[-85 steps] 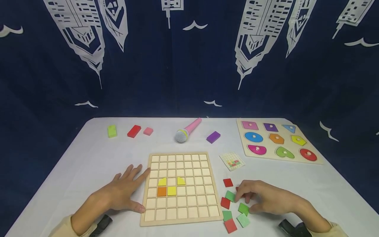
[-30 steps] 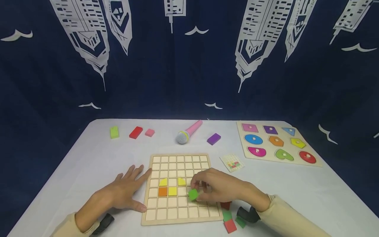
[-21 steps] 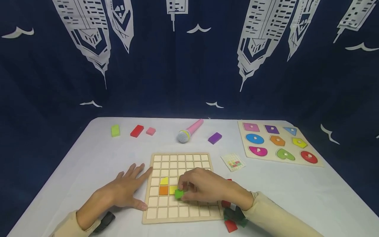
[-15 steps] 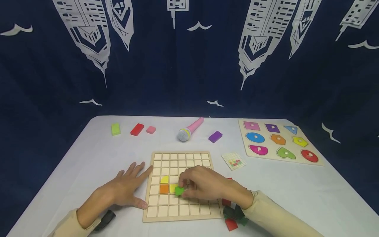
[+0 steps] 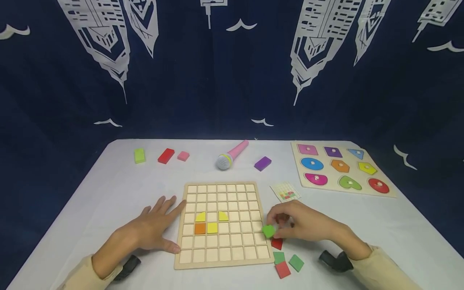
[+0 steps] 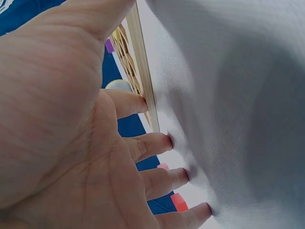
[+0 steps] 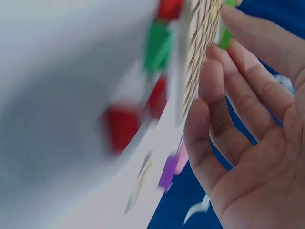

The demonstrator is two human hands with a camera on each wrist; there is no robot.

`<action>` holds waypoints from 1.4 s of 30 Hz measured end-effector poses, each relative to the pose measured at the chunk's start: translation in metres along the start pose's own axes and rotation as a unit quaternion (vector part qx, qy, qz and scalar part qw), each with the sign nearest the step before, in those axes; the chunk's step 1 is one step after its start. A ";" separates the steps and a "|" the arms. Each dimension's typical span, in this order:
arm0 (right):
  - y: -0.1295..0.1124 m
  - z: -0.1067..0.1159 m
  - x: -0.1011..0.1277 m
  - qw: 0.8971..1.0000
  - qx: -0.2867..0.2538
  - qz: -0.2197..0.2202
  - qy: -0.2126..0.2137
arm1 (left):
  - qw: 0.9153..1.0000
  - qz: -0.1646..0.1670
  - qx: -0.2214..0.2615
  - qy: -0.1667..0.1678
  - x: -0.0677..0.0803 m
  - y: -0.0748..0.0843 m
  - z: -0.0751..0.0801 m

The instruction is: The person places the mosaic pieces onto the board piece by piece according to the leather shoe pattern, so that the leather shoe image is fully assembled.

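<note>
A wooden grid board (image 5: 228, 266) lies in front of me. On it are an orange square tile (image 5: 200, 228), a yellow square tile (image 5: 212, 228) and two yellow tiles with a rounded side (image 5: 200, 216). My left hand (image 5: 150, 229) rests with spread fingers against the board's left edge; in the left wrist view, its fingertips touch the cloth and the board's side. Thumb and fingers of my right hand (image 5: 304, 221) pinch a green tile (image 5: 268, 231) over the board's right edge. The same tile (image 7: 227, 34) shows between the fingertips in the right wrist view.
Loose red tiles (image 5: 282, 270) and green tiles (image 5: 296, 263) lie right of the board. A patterned card (image 5: 285, 192) sits above them. Farther back are a pink toy microphone (image 5: 232, 155), a purple block (image 5: 262, 163), a red block (image 5: 166, 156) and a shape puzzle (image 5: 344, 165).
My right hand picked up the green tile from the loose ones and carried it left over the board beside the yellow square. It has since moved back right, still holding it. My left hand stayed put.
</note>
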State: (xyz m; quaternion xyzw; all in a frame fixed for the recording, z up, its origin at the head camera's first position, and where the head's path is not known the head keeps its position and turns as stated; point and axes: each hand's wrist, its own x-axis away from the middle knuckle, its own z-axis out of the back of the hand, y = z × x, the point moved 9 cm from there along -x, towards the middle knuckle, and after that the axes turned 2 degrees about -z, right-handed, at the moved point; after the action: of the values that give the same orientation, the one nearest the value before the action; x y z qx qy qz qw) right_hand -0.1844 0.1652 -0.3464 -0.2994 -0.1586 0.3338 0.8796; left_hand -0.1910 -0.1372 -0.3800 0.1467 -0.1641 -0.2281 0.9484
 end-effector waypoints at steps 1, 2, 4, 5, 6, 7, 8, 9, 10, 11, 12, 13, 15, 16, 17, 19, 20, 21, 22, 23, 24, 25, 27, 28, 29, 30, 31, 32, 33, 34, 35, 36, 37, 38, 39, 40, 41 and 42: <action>0.008 0.003 0.008 1.000 0.001 -0.012 0.003 | 1.000 -0.001 -0.001 0.002 0.000 0.000 0.001; 0.014 0.006 0.016 1.000 0.004 -0.023 0.005 | 1.000 -0.001 -0.003 0.002 0.000 -0.001 0.001; 0.024 0.009 0.029 0.999 0.010 -0.044 0.005 | 1.000 0.000 -0.003 0.004 0.000 -0.001 0.002; 0.028 0.009 0.033 0.998 0.017 -0.054 0.005 | 1.000 0.001 -0.003 0.005 0.000 -0.002 0.002; 0.031 0.009 0.037 0.998 0.022 -0.064 0.005 | 1.000 0.003 -0.004 0.005 -0.001 -0.002 0.002; 0.033 0.008 0.040 0.997 0.028 -0.071 0.005 | 1.000 0.003 -0.004 0.006 -0.001 -0.002 0.002; 0.034 0.006 0.042 0.997 0.035 -0.075 0.004 | 1.000 0.005 -0.002 0.005 -0.002 -0.002 0.002; 0.035 0.004 0.044 0.996 0.039 -0.078 0.002 | 1.000 0.004 0.000 0.005 -0.002 -0.002 0.001; 0.035 0.003 0.045 0.996 0.044 -0.080 0.000 | 1.000 0.002 0.000 0.006 -0.002 -0.001 0.001; 0.035 0.001 0.045 0.995 0.048 -0.082 -0.003 | 1.000 0.001 -0.001 0.006 -0.003 -0.001 0.001; 0.035 0.000 0.046 0.995 0.051 -0.085 -0.005 | 1.000 -0.002 -0.001 0.006 -0.003 0.000 0.001; 0.034 0.000 0.045 0.995 0.052 -0.084 -0.008 | 1.000 -0.004 -0.001 0.008 -0.003 0.000 0.001; 0.031 0.001 0.041 0.996 0.047 -0.078 -0.010 | 1.000 -0.007 -0.003 0.010 -0.002 0.000 0.001; 0.029 0.003 0.039 0.996 0.046 -0.072 -0.008 | 1.000 -0.008 -0.005 0.011 -0.001 0.000 0.001; 0.028 0.004 0.036 0.997 0.044 -0.067 -0.007 | 1.000 -0.008 -0.005 0.011 -0.001 0.000 0.001; 0.026 0.005 0.029 0.997 0.041 -0.058 -0.006 | 1.000 -0.007 -0.005 0.011 -0.001 0.000 0.001; 0.026 0.004 0.026 0.998 0.040 -0.056 -0.008 | 1.000 -0.007 -0.003 0.011 -0.001 0.000 0.001; 0.026 0.004 0.024 0.998 0.040 -0.055 -0.012 | 1.000 -0.006 -0.001 0.011 -0.001 0.000 0.001; 0.026 0.003 0.021 0.997 0.041 -0.055 -0.018 | 1.000 -0.006 0.000 0.010 -0.001 0.000 0.000; 0.027 0.001 0.020 0.997 0.041 -0.057 -0.024 | 1.000 -0.005 0.002 0.009 -0.001 0.000 0.000; 0.027 0.000 0.018 0.997 0.041 -0.058 -0.030 | 1.000 -0.005 0.003 0.009 -0.001 0.000 0.000; 0.027 -0.001 0.017 0.997 0.040 -0.059 -0.035 | 1.000 -0.004 0.003 0.008 -0.001 0.000 0.000; 0.026 -0.002 0.015 0.997 0.044 -0.054 -0.040 | 1.000 -0.004 0.000 0.009 -0.001 0.001 0.001; 0.025 -0.002 0.014 0.997 0.051 -0.051 -0.039 | 1.000 -0.002 -0.002 0.008 -0.001 0.001 0.001; 0.024 -0.001 0.013 0.996 0.060 -0.051 -0.036 | 1.000 -0.001 -0.003 0.007 0.000 0.000 0.001; 0.023 -0.001 0.012 0.996 0.070 -0.049 -0.032 | 1.000 0.000 -0.004 0.007 0.000 0.000 0.001; 0.022 0.001 0.010 0.995 0.080 -0.049 -0.026 | 1.000 0.001 -0.003 0.006 0.000 0.000 0.001; 0.019 0.002 0.008 0.994 0.092 -0.048 -0.019 | 1.000 0.002 -0.003 0.005 0.000 0.000 0.001; 0.017 0.003 0.006 0.994 0.103 -0.047 -0.012 | 1.000 0.002 -0.003 0.004 0.000 -0.001 0.001; 0.014 0.004 0.003 0.993 0.110 -0.046 -0.007 | 1.000 0.002 -0.003 0.003 0.001 -0.001 0.001; 0.011 0.004 -0.001 0.993 0.113 -0.044 -0.003 | 1.000 0.002 -0.002 0.003 0.001 -0.001 0.001; 0.006 0.003 -0.006 0.993 0.114 -0.037 0.000 | 1.000 0.001 -0.003 0.003 0.001 -0.001 0.001; 0.000 0.001 -0.011 0.993 0.112 -0.029 0.000 | 1.000 0.001 -0.003 0.003 0.001 -0.001 0.001; -0.006 -0.002 -0.018 0.994 0.109 -0.019 -0.002 | 1.000 0.000 -0.003 0.003 0.001 -0.002 0.001; -0.013 -0.006 -0.024 0.995 0.103 -0.008 -0.005 | 1.000 0.000 -0.002 0.004 0.000 -0.002 0.001; -0.021 -0.010 -0.031 0.995 0.098 0.004 -0.008 | 1.000 -0.001 -0.002 0.004 0.000 -0.002 0.001; -0.029 -0.015 -0.039 0.995 0.096 0.016 -0.010 | 1.000 -0.001 -0.001 0.004 0.000 -0.002 0.001; -0.037 -0.020 -0.045 0.995 0.098 0.030 -0.013 | 1.000 -0.001 0.000 0.005 -0.001 -0.002 0.001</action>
State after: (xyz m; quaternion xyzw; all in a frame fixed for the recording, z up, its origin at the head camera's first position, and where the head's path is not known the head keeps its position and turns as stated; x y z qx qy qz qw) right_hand -0.1897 0.1037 -0.3423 -0.2122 -0.1275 0.3775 0.8923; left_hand -0.1924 -0.1384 -0.3802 0.1483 -0.1596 -0.2286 0.9488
